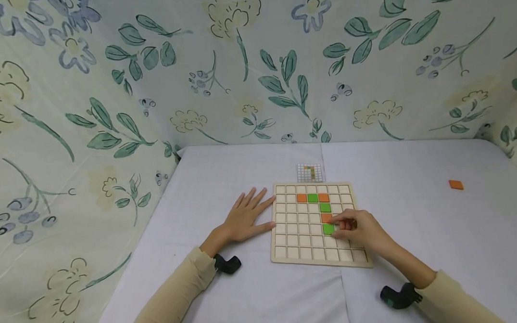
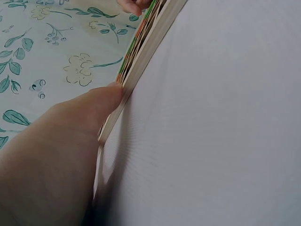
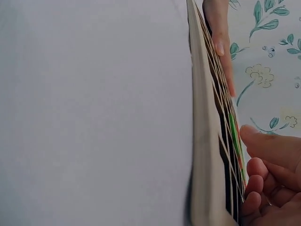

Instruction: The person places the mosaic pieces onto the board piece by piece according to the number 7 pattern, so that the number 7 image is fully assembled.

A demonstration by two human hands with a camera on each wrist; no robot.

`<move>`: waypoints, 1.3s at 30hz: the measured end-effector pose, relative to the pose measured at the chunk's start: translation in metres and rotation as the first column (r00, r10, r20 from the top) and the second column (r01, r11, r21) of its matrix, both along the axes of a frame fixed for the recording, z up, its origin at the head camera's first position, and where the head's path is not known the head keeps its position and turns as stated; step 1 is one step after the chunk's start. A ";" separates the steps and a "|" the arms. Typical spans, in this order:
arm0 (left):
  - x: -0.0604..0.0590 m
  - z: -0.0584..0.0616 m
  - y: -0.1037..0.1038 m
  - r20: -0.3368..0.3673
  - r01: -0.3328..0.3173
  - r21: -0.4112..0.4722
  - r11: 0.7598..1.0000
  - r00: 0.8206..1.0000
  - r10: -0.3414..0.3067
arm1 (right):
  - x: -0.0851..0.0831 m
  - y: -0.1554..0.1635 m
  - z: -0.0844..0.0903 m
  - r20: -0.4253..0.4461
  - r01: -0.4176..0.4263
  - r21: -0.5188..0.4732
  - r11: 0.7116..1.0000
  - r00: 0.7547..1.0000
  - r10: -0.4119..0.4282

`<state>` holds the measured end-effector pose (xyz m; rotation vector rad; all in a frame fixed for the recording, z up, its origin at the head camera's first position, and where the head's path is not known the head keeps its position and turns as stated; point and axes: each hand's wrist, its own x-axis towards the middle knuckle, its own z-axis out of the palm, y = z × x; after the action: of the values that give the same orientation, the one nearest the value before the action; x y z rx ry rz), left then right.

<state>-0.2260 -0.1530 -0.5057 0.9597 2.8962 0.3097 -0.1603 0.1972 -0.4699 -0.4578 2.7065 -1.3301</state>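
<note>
A square wooden grid board lies on the table, holding orange and green square tiles in a 7-like shape. My right hand is over its right side, thumb and forefinger at the edges of the lowest green tile, which sits in its cell. Its other fingers curl towards the palm. Just above that tile is an orange tile. My left hand lies spread on the cloth, its thumb touching the board's left edge. A small pattern card with a similar coloured shape lies behind the board.
One loose orange tile lies on the table far to the right. White cloth covers the table, with a fold in front of the board. Floral fabric hangs behind and at the sides. Both wrists carry black devices.
</note>
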 end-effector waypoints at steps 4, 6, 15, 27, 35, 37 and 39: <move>0.000 0.001 0.001 0.009 -0.001 -0.003 1.000 1.000 0.001 | -0.003 0.008 0.004 0.013 0.018 -0.038 0.999 1.000 -0.018; 0.001 0.002 0.001 0.011 -0.003 -0.003 1.000 1.000 0.003 | -0.005 0.013 0.007 0.007 0.031 -0.055 0.998 1.000 -0.030; 0.002 0.004 0.001 0.011 -0.001 0.011 1.000 1.000 0.001 | -0.012 0.041 0.021 -0.054 0.135 -0.016 0.991 0.989 -0.136; 0.000 0.001 0.000 0.002 0.009 0.021 1.000 1.000 -0.009 | -0.020 0.091 0.034 -0.086 0.303 0.040 0.952 0.950 -0.299; 0.001 0.002 0.001 0.008 0.001 0.024 1.000 1.000 -0.001 | -0.026 0.136 0.034 -0.050 0.368 0.023 0.930 0.929 -0.366; 0.001 0.003 0.001 0.008 0.000 0.021 1.000 1.000 0.000 | -0.027 0.146 0.033 -0.036 0.379 0.009 0.925 0.925 -0.378; 0.002 0.003 0.001 0.009 0.000 0.020 1.000 1.000 0.000 | -0.027 0.156 0.033 -0.017 0.388 -0.007 0.922 0.922 -0.388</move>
<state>-0.2244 -0.1518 -0.5028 0.9586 2.8905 0.3434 -0.1877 0.3535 -0.4372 0.0795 2.9143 -1.4151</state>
